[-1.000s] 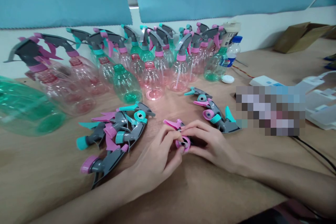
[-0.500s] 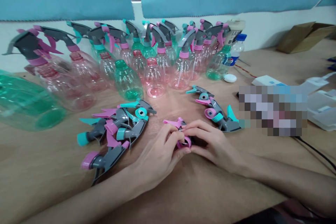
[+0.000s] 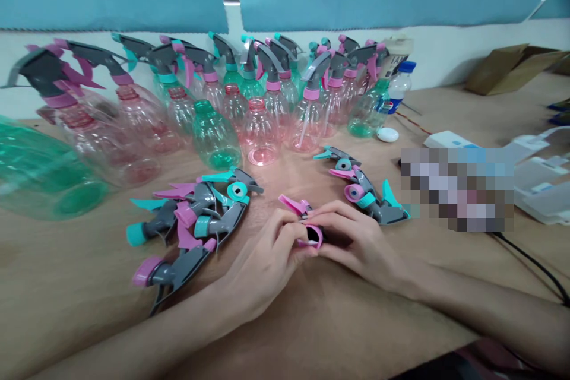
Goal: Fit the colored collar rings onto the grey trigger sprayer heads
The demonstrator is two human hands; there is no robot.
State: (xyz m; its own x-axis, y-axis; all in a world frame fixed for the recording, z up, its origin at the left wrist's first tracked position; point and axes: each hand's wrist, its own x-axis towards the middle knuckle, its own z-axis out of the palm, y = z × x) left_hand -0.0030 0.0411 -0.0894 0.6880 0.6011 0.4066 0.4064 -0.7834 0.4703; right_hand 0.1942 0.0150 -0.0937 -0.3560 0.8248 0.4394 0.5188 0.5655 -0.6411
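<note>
Between my two hands is a grey spray trigger head (image 3: 314,236) with a pink lever and a pink collar, the collar's open end facing me. My left hand (image 3: 271,255) is closed on the collar's left side, its fingertips at the rim. My right hand (image 3: 356,243) grips the same head from the right, thumb below and fingers above, hiding most of the grey body. Left of my hands lies a pile of trigger heads (image 3: 209,214) in grey with teal or pink parts. Several more trigger heads (image 3: 363,196) lie to the right, beyond my right hand.
Behind stand rows of pink and green spray bottles, some with heads, others like the pink bottle (image 3: 262,136) and green bottle (image 3: 217,136) without. A large green bottle (image 3: 53,172) lies far left. At right are a blue-capped bottle (image 3: 399,86), a cardboard box (image 3: 507,71) and a cable (image 3: 529,258).
The collar's open end shows more fully now, as my left fingertips have shifted slightly left off its opening. The view has moved a little; the other things lie as before.
</note>
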